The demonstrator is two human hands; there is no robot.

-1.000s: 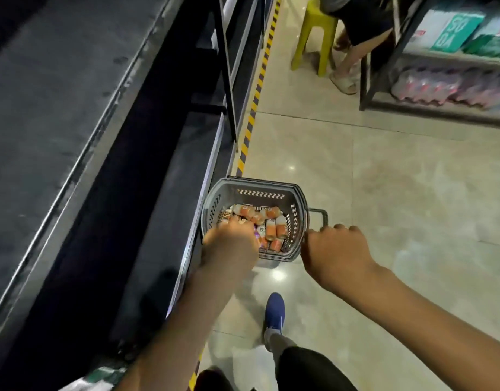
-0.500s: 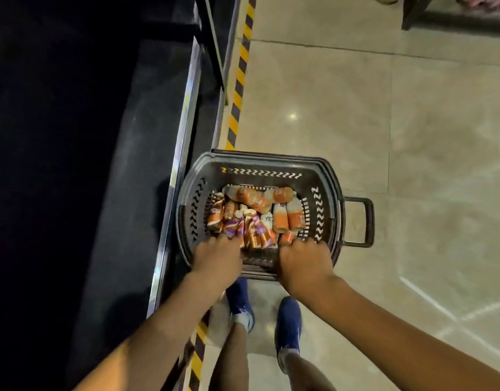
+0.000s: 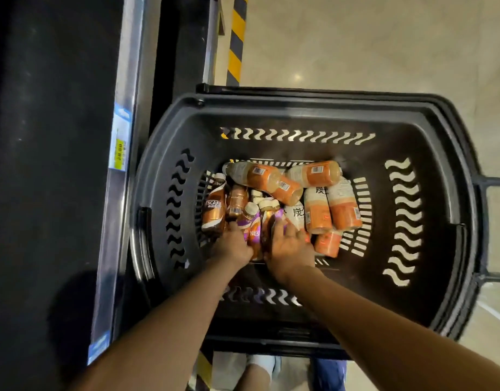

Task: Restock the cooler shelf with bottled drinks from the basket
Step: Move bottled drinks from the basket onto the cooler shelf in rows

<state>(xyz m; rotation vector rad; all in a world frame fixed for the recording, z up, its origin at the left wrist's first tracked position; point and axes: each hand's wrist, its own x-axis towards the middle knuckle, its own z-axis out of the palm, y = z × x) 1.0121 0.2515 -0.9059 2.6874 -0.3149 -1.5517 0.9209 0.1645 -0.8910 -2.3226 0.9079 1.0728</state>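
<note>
While the basket (image 3: 305, 114) fills the frame's centre, both hands reach into its bottles. The left hand (image 3: 234, 246) and right hand (image 3: 289, 246) flank a purple bottle (image 3: 253, 230), fingers curled against it; whether either actually grips, I cannot tell.

A shop aisle is showing here: a dark plastic shopping basket (image 3: 299, 108) is sitting on a pale tiled floor (image 3: 384, 46), holding a jumble of labelled bottled drinks (image 3: 271, 182). Beside it a dark display shelf (image 3: 45, 165) is running along the left, carrying a price tag (image 3: 119, 149) on its metal edge, with yellow-and-black hazard tape (image 3: 236, 40) lining the floor
</note>
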